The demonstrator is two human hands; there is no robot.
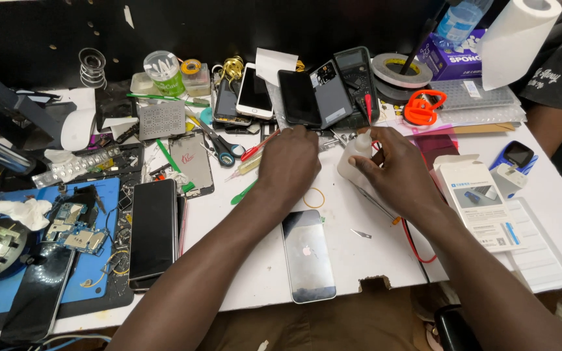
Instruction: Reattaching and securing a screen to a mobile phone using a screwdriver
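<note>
My right hand (395,170) grips a small white squeeze bottle (354,155) at the middle of the white table (359,250). My left hand (287,166) rests knuckles-up just left of it, fingers curled toward the row of phones and small parts at the back; whether it holds anything is hidden. A silver phone (307,255) lies face down between my forearms, and a yellow rubber band (314,197) sits by my left wrist. A red wire (415,244) runs under my right forearm.
A black phone (153,235) and a blue mat (8,286) with circuit boards lie left. Scissors (218,146), several phones and a multimeter (357,83) stand behind. A white box (479,200), paper towel roll (516,39) and another person's arm (551,123) are right.
</note>
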